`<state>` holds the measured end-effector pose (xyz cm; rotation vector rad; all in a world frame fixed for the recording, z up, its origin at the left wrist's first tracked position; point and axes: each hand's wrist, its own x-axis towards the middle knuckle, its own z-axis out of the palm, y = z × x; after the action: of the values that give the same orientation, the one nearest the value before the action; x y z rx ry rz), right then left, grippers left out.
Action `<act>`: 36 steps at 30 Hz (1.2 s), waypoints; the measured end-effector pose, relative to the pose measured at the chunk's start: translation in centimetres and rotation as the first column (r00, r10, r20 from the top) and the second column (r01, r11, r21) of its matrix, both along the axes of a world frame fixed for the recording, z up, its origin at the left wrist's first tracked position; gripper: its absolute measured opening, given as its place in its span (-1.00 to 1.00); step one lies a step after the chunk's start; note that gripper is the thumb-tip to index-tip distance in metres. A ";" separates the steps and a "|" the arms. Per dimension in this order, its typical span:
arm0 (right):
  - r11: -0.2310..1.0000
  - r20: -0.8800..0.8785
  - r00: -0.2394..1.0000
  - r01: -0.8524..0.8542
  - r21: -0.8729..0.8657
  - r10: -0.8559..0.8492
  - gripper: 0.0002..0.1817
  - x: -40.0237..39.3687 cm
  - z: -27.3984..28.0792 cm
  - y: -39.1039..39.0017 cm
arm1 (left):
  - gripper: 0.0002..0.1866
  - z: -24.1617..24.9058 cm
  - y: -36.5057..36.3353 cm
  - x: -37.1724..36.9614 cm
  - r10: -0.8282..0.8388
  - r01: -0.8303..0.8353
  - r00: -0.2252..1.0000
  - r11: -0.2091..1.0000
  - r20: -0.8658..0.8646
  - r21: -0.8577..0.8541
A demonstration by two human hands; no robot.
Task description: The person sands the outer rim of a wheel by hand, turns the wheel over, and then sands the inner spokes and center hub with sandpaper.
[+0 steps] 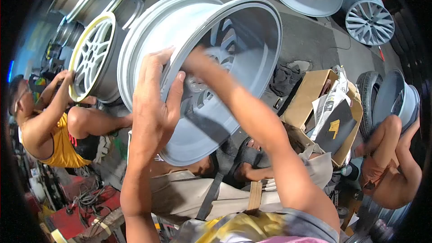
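Observation:
A large grey wheel rim (193,153) stands tilted in front of me, its open barrel facing me and its spokes visible deep inside. My left hand (157,90) grips the rim's near left edge, with the thumb on the inner side and the fingers over the outer side. My right hand (196,64) reaches into the barrel near its upper left inner wall. It is smeared by motion, so its fingers and anything in them cannot be made out.
At left a person in a yellow top (54,139) holds a yellow-edged wheel (92,56). An open cardboard box (306,92) with papers stands at right. Beyond it another person (389,166) crouches by a rim (389,94) and tyre (369,103). More rims lie behind.

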<state>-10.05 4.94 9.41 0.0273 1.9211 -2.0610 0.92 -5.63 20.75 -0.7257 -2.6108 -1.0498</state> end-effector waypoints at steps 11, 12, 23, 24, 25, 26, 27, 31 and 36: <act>0.637 -0.411 0.678 0.727 0.256 -0.609 -0.78 -5.8 -19.0 12.4 | -0.65 0.3 0.2 -0.3 -0.007 0.008 1.000 1.000 -0.025 0.009; 0.533 -0.670 0.679 0.702 0.472 -0.300 -0.78 -3.9 -15.8 12.3 | -0.66 0.2 0.1 -0.5 -0.011 0.011 0.998 1.000 -0.055 0.001; -0.142 0.024 0.727 0.102 0.985 0.686 -0.58 -6.4 -21.2 23.9 | -0.66 -0.2 -0.2 -0.5 -0.092 0.093 0.994 0.995 -0.067 0.021; 0.657 -0.387 0.827 0.028 0.754 0.409 -0.50 -7.3 -34.3 26.0 | -0.67 -0.2 -0.2 -0.7 -0.113 0.112 0.989 0.994 -0.099 -0.014; -0.204 -0.008 0.707 0.215 0.955 0.707 -0.43 -1.5 -26.4 20.6 | -0.67 -0.3 -0.2 -0.8 -0.106 0.104 0.990 0.994 -0.097 -0.017; -0.005 -0.237 0.617 0.363 0.932 0.751 -0.37 1.4 -31.3 18.5 | -0.67 -0.3 -0.2 -0.8 -0.109 0.104 0.986 0.994 -0.127 -0.043; 0.077 -0.340 0.658 0.394 0.916 0.672 -0.35 5.2 -33.9 14.4 | -0.67 -0.3 -0.2 -0.8 -0.117 0.107 0.981 0.992 -0.157 -0.070; 0.827 -0.351 0.934 0.146 0.543 0.065 -0.46 17.5 -32.0 -4.3 | -0.65 -0.4 -0.3 -0.6 -0.101 0.100 0.992 0.995 -0.072 -0.020; 0.959 -0.201 0.958 0.156 -0.237 -0.205 -0.58 14.8 -7.7 -11.8 | -0.64 0.0 -0.1 -0.7 -0.078 0.079 0.997 0.996 -0.020 0.043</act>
<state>4.72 -6.86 1.72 -0.0861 1.8625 -2.4846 0.26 -5.76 20.74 -0.8300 -2.5539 -1.1130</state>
